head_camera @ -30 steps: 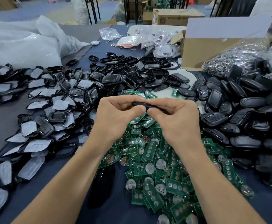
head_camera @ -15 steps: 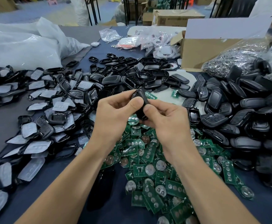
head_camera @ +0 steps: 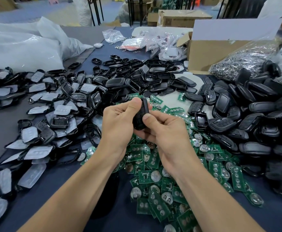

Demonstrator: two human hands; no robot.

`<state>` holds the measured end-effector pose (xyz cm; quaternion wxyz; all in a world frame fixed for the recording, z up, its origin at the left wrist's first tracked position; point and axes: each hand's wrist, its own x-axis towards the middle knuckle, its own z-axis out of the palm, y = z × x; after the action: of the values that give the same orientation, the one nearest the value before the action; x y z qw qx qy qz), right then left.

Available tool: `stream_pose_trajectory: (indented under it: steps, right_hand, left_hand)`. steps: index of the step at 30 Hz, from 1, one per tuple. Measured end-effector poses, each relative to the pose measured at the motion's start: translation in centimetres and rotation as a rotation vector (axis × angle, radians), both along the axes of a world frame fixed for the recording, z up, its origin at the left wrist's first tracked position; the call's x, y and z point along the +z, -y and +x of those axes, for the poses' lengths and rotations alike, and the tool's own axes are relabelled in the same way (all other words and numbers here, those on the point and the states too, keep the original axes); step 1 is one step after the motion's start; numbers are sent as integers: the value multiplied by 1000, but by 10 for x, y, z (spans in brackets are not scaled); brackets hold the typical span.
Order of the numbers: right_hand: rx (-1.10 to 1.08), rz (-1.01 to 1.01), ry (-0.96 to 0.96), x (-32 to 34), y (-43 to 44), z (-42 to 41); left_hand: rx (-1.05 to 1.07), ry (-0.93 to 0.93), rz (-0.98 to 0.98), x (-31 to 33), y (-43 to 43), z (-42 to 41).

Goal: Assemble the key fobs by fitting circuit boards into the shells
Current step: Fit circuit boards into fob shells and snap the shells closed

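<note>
The black key fob (head_camera: 140, 115) stands upright above the far edge of the pile of green circuit boards (head_camera: 155, 178). It looks light, stiff and smooth, so I think the long edges are the best place to hold it. The grip of the left hand (head_camera: 118, 122) pinches its top. The grip of the right hand (head_camera: 168, 133) clasps its lower part, thumb on the face.

L grip (head_camera: 118, 121) & R grip (head_camera: 167, 131) meet mid-air, both pinching one fob (head_camera: 145, 107).
</note>
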<state>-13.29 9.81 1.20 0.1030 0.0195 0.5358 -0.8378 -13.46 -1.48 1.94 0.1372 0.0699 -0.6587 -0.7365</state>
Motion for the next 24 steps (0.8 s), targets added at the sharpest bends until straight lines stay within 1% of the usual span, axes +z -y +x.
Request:
stream_pose_trajectory:
  steps: [4, 7, 10, 12, 14, 16, 21, 24]
  right_hand:
    - [-8, 9, -15, 2, -2, -1]
    - [-19, -48, 13, 4, -3, -2]
    - [-28, -89, 51, 5, -4, -4]
    - [-18, -45, 38, 3, -4, -5]
    - [13, 53, -14, 0, -4, -5]
    - [53, 111, -54, -2, -5, -5]
    - [86, 104, -61, -2, -8, -6]
    - [47, 97, -67, 0, -9, -7]
  left_hand:
    - [-48, 5, 11, -2, 1, -2]
    - [-106, 8, 42, -4, 2, -3]
    - [-122, -24, -10, -4, -1, -2]
    - [-98, -58, -22, -4, -4, 0]
    - [-77, -79, -21, -4, -6, 3]
    - [-55, -83, -64, -4, -8, 5]
    - [-81, -119, -162, -5, -6, 5]
    - [-118, -108, -81, -3, -1, 3]
